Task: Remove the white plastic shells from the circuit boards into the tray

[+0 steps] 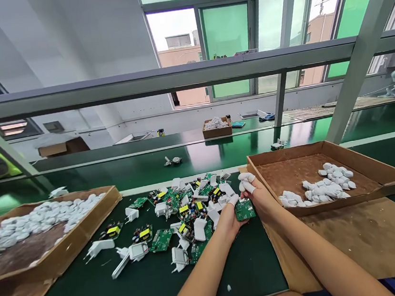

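A green circuit board [244, 209] is held between my two hands over the table, its soldered side facing me. My left hand [230, 220] grips the board's left edge, with a white covering on a fingertip. From the upper right, my right hand [255, 192] closes its fingers at the top and right edge; several of its fingertips wear white covers. Just left of the hands lies a heap of boards and white plug housings [200, 229]. Some boards there carry yellow-wrapped transformers [145, 233].
A cardboard tray [369, 194] with white pieces stands at right on brown cardboard [374, 236]. Another tray [80, 224] of white rounded pieces is at left. Behind runs a green conveyor belt [142, 167] under a metal rail [122, 91]; a small box [217, 132] sits farther back.
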